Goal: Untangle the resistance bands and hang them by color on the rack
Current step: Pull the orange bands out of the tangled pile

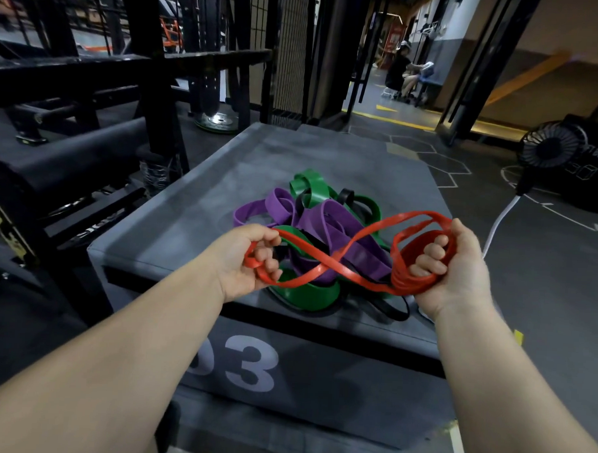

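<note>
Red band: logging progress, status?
Both hands gripping red band: left hand, right hand. Twisted, crossing mid-span. Purple, green, black bands piled beneath on box.

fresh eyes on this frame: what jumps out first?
The red band, stretched in a twisted figure-eight between the left hand and the right hand, which holds several coils of it. Just behind and under it lies the tangled pile of purple bands, green bands and black bands on the grey padded box marked 03 on its front.
</note>
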### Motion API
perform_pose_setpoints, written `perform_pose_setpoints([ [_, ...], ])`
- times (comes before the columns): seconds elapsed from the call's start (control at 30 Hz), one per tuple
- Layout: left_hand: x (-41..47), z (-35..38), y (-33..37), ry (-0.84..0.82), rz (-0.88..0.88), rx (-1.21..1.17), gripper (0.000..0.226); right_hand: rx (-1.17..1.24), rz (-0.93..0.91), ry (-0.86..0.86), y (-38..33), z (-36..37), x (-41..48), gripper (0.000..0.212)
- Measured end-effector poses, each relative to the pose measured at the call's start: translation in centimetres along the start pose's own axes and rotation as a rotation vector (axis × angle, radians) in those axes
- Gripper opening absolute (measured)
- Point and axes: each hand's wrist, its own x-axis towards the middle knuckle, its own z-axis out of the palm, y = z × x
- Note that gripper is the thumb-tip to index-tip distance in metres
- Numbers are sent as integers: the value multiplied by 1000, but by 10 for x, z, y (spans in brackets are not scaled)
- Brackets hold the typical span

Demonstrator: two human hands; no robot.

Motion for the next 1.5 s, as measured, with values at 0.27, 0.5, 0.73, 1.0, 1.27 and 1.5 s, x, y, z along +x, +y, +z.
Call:
perform_pose_setpoints([
  [0.27,-5,3,1,-32,-5,142,27,-250,41,-72,19,5,-1,42],
  [0.5,-9,13,0,-217,-45,211,39,-467,54,-169,42,16,-14,43],
  [0.73,-13,21,-10,-398,-13,131,38,-591,52,-208,54,23,-25,43],
  [1.0,-19,26,-15,-353,147,328,17,-621,26,-265,63,22,-27,30],
  [1.27,-23,27,-11,-227,187,372,3,-678,20,-264,61,21,-27,31],
  [1.5,-26,31,-16,-271,181,500,11,-624,69,-277,66,20,-23,30],
])
